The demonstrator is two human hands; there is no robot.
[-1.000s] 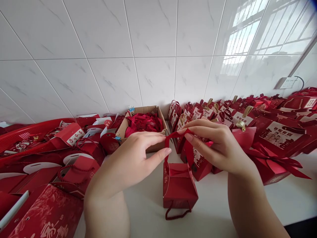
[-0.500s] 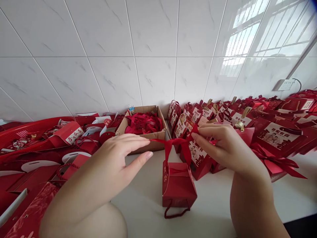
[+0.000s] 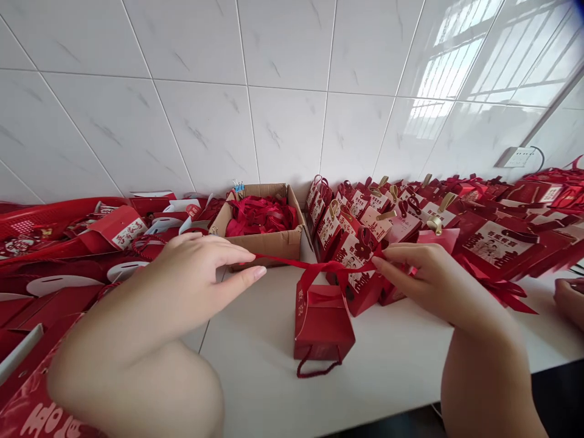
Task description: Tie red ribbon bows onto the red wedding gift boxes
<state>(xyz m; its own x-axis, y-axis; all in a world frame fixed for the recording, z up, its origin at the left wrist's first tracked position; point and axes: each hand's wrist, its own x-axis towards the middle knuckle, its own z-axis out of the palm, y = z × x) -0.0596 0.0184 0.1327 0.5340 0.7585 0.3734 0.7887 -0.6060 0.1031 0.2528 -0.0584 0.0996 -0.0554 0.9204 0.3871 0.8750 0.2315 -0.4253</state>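
Red ribbon runs taut across the middle of the frame, one end pinched between the thumb and fingers of the left hand, the other between those of the right hand. Its crossing lies above a small red gift box, just below the centre, with a dark red cord handle hanging at its near side.

Behind the left stretch of ribbon sits a cardboard box full of loose red ribbons, a blue binder clip on its back corner. Printed red bags crowd close behind the right stretch, and more packed boxes fill the right side of the frame. At left, a red plastic basket and red boxes with white tabs are partly hidden by the left forearm. Another person's hand shows at the right edge.
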